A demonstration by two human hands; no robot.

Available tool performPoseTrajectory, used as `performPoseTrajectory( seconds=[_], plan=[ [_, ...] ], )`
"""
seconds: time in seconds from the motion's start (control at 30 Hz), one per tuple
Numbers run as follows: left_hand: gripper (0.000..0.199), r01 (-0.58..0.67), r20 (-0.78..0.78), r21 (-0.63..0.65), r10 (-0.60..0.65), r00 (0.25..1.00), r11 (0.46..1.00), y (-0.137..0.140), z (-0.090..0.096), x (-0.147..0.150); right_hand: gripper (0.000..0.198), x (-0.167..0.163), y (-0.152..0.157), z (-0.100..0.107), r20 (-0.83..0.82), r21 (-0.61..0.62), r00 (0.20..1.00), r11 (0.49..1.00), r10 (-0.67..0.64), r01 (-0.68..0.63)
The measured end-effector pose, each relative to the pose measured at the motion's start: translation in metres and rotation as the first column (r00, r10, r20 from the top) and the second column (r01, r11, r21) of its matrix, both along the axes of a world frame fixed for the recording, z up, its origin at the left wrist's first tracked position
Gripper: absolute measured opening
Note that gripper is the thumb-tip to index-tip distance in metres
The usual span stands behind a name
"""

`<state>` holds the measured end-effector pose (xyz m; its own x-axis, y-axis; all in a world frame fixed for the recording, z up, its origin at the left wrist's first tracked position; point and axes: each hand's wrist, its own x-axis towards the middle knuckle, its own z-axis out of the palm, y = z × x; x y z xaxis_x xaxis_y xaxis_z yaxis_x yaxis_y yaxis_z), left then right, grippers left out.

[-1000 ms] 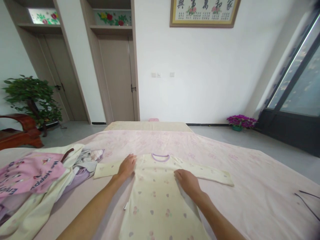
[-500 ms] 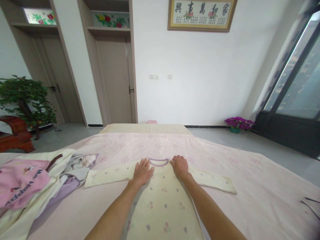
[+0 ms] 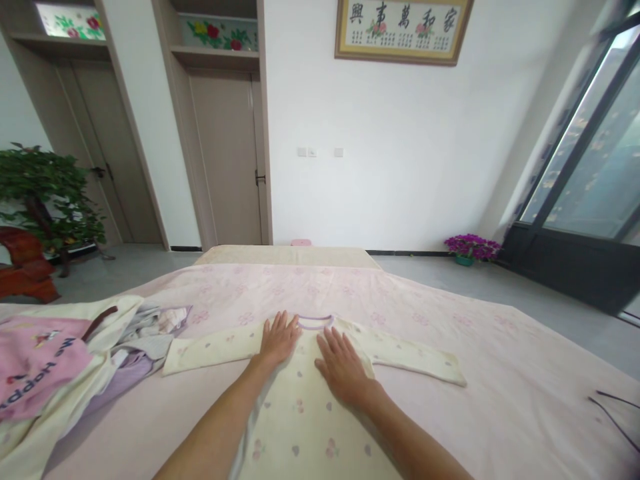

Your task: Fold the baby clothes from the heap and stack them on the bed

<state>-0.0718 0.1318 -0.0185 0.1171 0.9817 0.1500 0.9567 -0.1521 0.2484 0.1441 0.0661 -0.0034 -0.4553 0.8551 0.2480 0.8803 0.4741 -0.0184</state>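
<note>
A pale yellow long-sleeved shirt (image 3: 300, 427) with small hearts and cherries lies spread on the pink sheet, both sleeves stretched out sideways. Its lilac-trimmed neckline (image 3: 316, 327) points away from me. My left hand (image 3: 280, 339) rests flat on the shoulder left of the neckline, fingers extended. Flat on the upper chest, below and right of the neckline, lies my right hand (image 3: 344, 367), its fingers stretched forward. The shirt's lower end runs out of view at the bottom.
A heap of clothes, with a pink printed garment (image 3: 40, 367) on top, lies at the left on the pink floral sheet (image 3: 500, 373). Thin dark cords or frame arms (image 3: 615, 417) show at the right edge. Beyond are a potted plant (image 3: 45, 193) and purple flowers (image 3: 473, 247).
My right hand has moved from the right shoulder by the neckline down and inward onto the chest, its fingers now flattened. My left hand stays at the left shoulder.
</note>
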Motion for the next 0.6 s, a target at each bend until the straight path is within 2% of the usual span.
performPoseTrajectory(
  seconds=[0.07, 0.17, 0.37, 0.47, 0.6],
  plan=[
    [0.049, -0.067, 0.004, 0.028, 0.066, 0.998, 0.997, 0.006, 0.001, 0.000, 0.057, -0.002, -0.024, -0.002, -0.012, -0.068, 0.995, 0.992, 0.102, -0.103],
    [0.039, -0.153, 0.021, 0.081, 0.152, 0.988, 0.985, 0.015, 0.006, -0.002, 0.057, -0.001, -0.048, 0.007, -0.058, -0.136, 0.975, 0.966, 0.212, -0.218],
    [0.024, -0.230, 0.026, 0.173, 0.229, 0.973, 0.958, 0.021, 0.021, -0.005, 0.057, 0.004, -0.059, 0.025, -0.094, -0.224, 0.953, 0.927, 0.287, -0.301],
    [0.023, -0.193, 0.012, 0.228, 0.195, 0.981, 0.954, 0.015, 0.023, 0.004, 0.054, 0.007, -0.045, 0.022, -0.086, -0.192, 0.973, 0.955, 0.214, -0.227],
    [0.037, -0.068, -0.019, 0.264, 0.076, 0.997, 0.962, 0.001, 0.011, 0.019, 0.058, 0.018, -0.003, 0.011, -0.008, -0.123, 0.999, 0.992, -0.035, 0.034]
  ],
)
